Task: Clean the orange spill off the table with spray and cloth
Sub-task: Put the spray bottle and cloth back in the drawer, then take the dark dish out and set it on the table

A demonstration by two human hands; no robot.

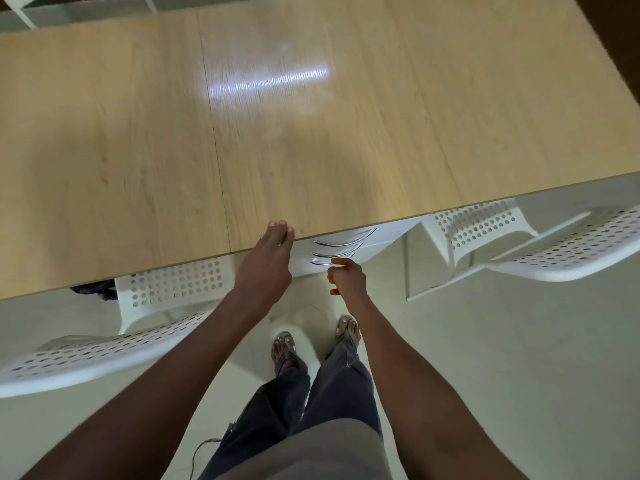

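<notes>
No orange spill shows on the wooden table; only pale streaks and a bright glare mark its middle, far from the near edge, and neither spray bottle nor cloth is anywhere in view. The person stands at the near edge between two white perforated chairs, one at left and one at right. The left hand reaches forward, arm nearly straight, its extended fingertips resting on the table's near edge and holding nothing. The right hand hangs just below the tabletop, fingers loosely curled and empty, close to the curved chrome handles of a white drawer unit (whether it touches one cannot be told). The two hands are apart. The risk from here, judged on this view, is calling the job done early: the streaks may be wet film or residue, and glare could hide leftover stain.
</notes>
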